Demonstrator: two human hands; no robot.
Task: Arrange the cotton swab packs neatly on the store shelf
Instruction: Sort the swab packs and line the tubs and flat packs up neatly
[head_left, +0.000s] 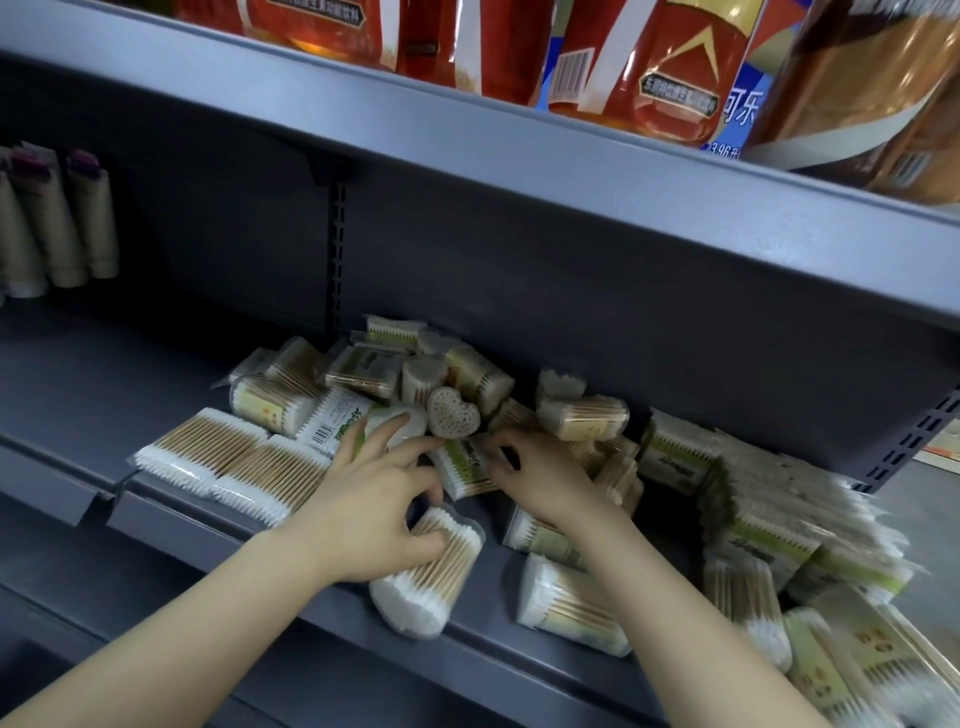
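Observation:
Many clear packs of wooden cotton swabs lie jumbled on the grey shelf (156, 364). Two flat packs (234, 467) lie side by side at the left of the heap. A heart-shaped pack (453, 413) stands on end in the middle. My left hand (374, 499) rests over a rounded pack (431, 571) at the shelf's front edge, thumb on it, fingers spread toward a white round pack (400, 423). My right hand (540, 478) pinches a green-labelled pack (462, 467) just below the heart. A leaning row of packs (779, 509) fills the right.
Tall beige tubes (57, 223) stand at the back left of the same shelf. The upper shelf (519, 150) overhangs closely, loaded with red and brown drink bottles (665, 67). The shelf's left half is bare grey metal. A slotted upright (337, 249) runs down the back panel.

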